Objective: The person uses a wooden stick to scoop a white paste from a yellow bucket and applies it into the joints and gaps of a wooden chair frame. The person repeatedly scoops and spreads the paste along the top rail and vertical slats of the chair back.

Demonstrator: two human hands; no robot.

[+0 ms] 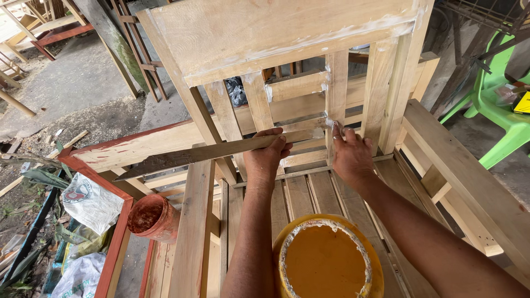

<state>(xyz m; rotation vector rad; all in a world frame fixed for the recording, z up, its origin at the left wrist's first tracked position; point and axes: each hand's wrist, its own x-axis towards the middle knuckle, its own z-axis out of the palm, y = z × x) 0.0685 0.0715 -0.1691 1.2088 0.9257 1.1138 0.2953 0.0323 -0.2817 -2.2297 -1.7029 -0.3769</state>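
Far left: a white sack point(88, 201) lies on the ground beside the red-edged frame point(118, 243); a rusty-orange pot point(152, 218) rests tipped against that frame
My left hand point(266, 157): closed around a long flat wooden strip point(193, 156), which runs leftward across the slats
Below centre: a yellow tub of orange-brown putty point(326, 259) sits on the boards
My right hand point(349, 157): open, fingers point(335, 129) pressing an upright slat point(337, 94) of the bare-wood chair back point(276, 33); white filler smears show at the joints
Far right: a green plastic chair point(499, 105)
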